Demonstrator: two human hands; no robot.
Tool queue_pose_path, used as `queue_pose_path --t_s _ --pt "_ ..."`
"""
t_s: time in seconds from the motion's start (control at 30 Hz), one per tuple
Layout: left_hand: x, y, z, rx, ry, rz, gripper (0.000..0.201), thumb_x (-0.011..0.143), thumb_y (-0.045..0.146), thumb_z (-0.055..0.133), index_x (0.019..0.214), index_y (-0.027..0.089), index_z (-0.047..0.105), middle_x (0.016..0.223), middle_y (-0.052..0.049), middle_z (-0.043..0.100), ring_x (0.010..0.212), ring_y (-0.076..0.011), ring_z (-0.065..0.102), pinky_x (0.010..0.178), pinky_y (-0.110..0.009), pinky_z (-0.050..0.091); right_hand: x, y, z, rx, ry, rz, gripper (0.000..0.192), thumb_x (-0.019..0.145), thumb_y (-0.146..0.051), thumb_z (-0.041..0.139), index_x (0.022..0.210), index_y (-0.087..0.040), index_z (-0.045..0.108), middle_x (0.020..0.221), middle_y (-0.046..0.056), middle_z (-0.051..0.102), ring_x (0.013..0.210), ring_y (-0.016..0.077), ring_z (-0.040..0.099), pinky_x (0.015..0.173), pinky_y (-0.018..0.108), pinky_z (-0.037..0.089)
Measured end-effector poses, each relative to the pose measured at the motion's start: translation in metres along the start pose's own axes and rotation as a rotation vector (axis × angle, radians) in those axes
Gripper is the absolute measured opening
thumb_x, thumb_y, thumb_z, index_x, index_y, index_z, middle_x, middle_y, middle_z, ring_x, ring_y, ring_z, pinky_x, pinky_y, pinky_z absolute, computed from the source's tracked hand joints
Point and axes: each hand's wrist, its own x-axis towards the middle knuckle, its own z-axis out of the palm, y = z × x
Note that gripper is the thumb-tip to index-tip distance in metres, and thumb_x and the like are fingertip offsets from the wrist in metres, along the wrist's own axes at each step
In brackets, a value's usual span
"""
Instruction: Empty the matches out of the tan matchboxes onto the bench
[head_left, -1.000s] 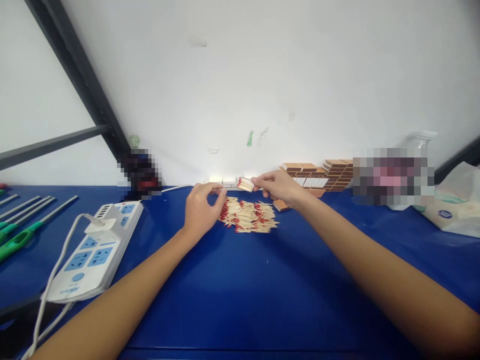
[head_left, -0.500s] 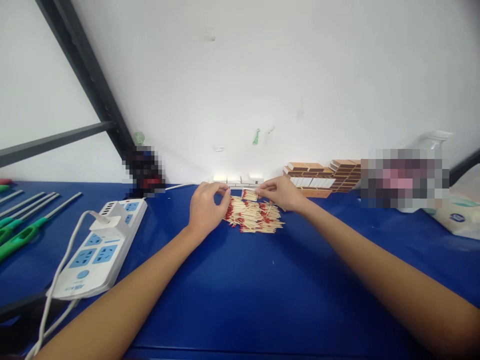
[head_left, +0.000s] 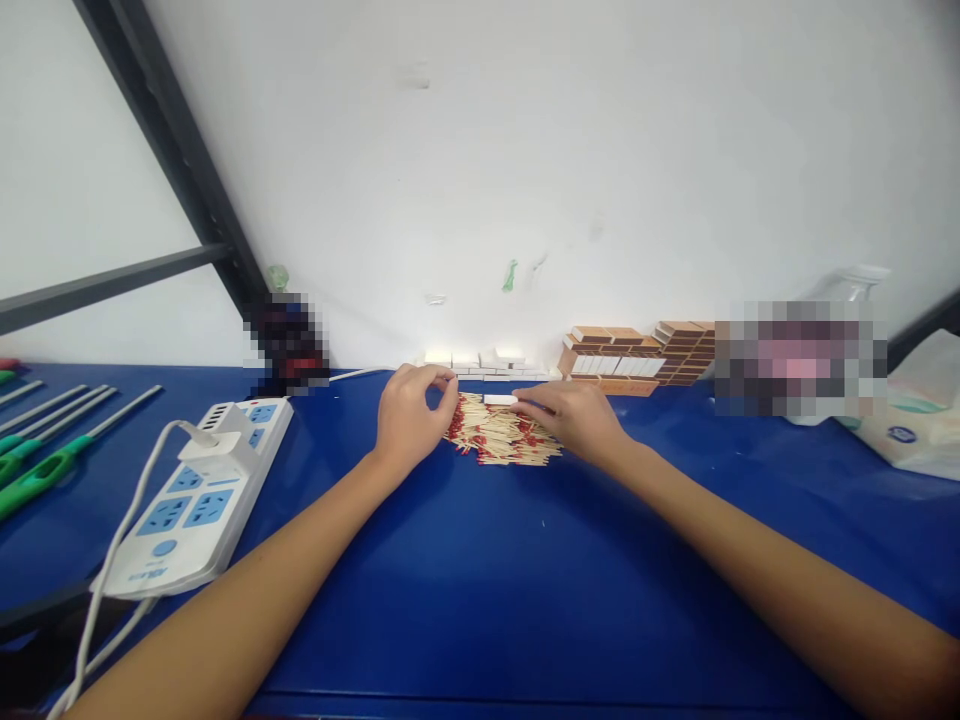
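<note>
My right hand (head_left: 589, 415) grips a small white matchbox tray (head_left: 500, 400) by its right end, between thumb and fingers. The tray is held over a pile of red-tipped matches (head_left: 517, 435), its plain white side toward me and its inside out of sight. At the pile's left edge is my left hand (head_left: 415, 410), thumb and forefinger curled together in a pinch. Whatever is between those fingertips, if anything, is too small to make out. Behind the pile, white matchbox trays (head_left: 480, 360) stand stacked along the wall.
Brown-and-white matchboxes (head_left: 622, 360) are stacked at the back right. On the left lie a white power strip (head_left: 202, 500) with a cable and several green-handled lighters (head_left: 56, 465). A white soft pack (head_left: 911, 430) and blurred-out objects stand on the blue table (head_left: 465, 600).
My right hand has turned and lowered the tray, whose row of matches was showing before; now its white side faces me. My left hand has hardly moved.
</note>
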Motion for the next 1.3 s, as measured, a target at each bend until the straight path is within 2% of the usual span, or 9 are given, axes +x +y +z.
queue_pose_path --t_s 0.23,0.5,0.63,0.73,0.87,0.97,1.1,1.2,1.3 --pt "0.000 -0.002 0.001 0.025 -0.037 0.037 0.009 0.095 0.022 0.061 0.098 0.022 0.069 0.087 -0.002 0.075 0.089 -0.0229 0.066 0.088 -0.040 0.053 -0.011 -0.001 -0.005 -0.059 -0.002 -0.104 0.037 0.105 -0.042 0.048 0.116 -0.023 0.078 0.109 0.012 0.079 0.097 0.0244 0.071 0.083 0.035 0.051" --pt "-0.002 -0.003 0.001 0.052 -0.211 0.233 0.026 0.099 0.032 0.061 0.121 0.020 0.067 0.114 -0.009 0.073 0.109 -0.0260 0.061 0.098 -0.044 0.050 -0.015 -0.003 -0.012 -0.043 0.057 -0.141 0.034 0.105 -0.036 0.049 0.118 -0.024 0.078 0.115 0.010 0.078 0.101 0.0253 0.072 0.089 0.040 0.053" --pt "-0.001 -0.001 0.001 0.020 -0.260 0.272 0.031 0.102 0.037 0.059 0.128 0.021 0.063 0.120 -0.009 0.071 0.113 -0.0261 0.060 0.100 -0.044 0.048 -0.011 -0.014 -0.011 0.033 0.122 -0.113 0.032 0.103 -0.041 0.053 0.113 -0.025 0.079 0.108 0.009 0.079 0.098 0.0247 0.072 0.089 0.040 0.054" --pt "0.000 0.002 0.000 -0.058 -0.277 0.207 0.024 0.105 0.037 0.052 0.110 0.021 0.068 0.105 -0.008 0.072 0.102 -0.0240 0.061 0.093 -0.041 0.049 -0.004 -0.027 -0.010 0.137 0.188 -0.039 0.031 0.101 -0.045 0.057 0.108 -0.024 0.078 0.094 0.007 0.079 0.083 0.0218 0.071 0.081 0.037 0.054" --pt "0.001 0.005 0.000 -0.156 -0.263 0.013 0.033 0.105 0.040 0.049 0.086 0.020 0.067 0.083 -0.003 0.069 0.085 -0.0209 0.059 0.080 -0.034 0.046 0.007 -0.042 -0.013 0.218 0.247 0.023 0.027 0.101 -0.040 0.059 0.113 -0.021 0.073 0.082 0.004 0.074 0.063 0.0155 0.061 0.067 0.030 0.050" --pt "0.002 0.007 0.001 -0.207 -0.224 -0.147 0.043 0.104 0.045 0.050 0.072 0.019 0.064 0.071 0.000 0.065 0.073 -0.0176 0.057 0.071 -0.031 0.042 0.010 -0.050 -0.010 0.136 0.277 -0.089 0.028 0.102 -0.040 0.058 0.119 -0.019 0.068 0.085 0.005 0.070 0.063 0.0140 0.057 0.066 0.029 0.047" --pt "0.002 0.008 0.001 -0.241 -0.211 -0.246 0.047 0.103 0.048 0.050 0.069 0.018 0.065 0.066 0.001 0.064 0.063 -0.0141 0.054 0.064 -0.028 0.039 0.014 -0.057 0.005 -0.053 0.267 -0.307 0.022 0.103 -0.037 0.057 0.103 -0.019 0.068 0.089 0.006 0.067 0.072 0.0158 0.060 0.061 0.028 0.041" --pt "0.003 0.008 0.001 -0.246 -0.205 -0.274 0.047 0.102 0.048 0.052 0.069 0.018 0.066 0.066 0.002 0.065 0.062 -0.0135 0.054 0.064 -0.027 0.039 0.021 -0.060 0.014 -0.071 0.258 -0.311 0.019 0.105 -0.029 0.053 0.098 -0.018 0.067 0.089 0.006 0.065 0.071 0.0151 0.059 0.063 0.028 0.040" --pt "0.003 0.006 0.000 -0.249 -0.195 -0.283 0.047 0.101 0.048 0.052 0.069 0.018 0.067 0.066 0.001 0.066 0.063 -0.0142 0.057 0.065 -0.028 0.041 0.031 -0.059 0.013 0.020 0.205 -0.278 0.019 0.105 -0.029 0.053 0.097 -0.018 0.066 0.091 0.006 0.062 0.072 0.0151 0.057 0.066 0.028 0.042"
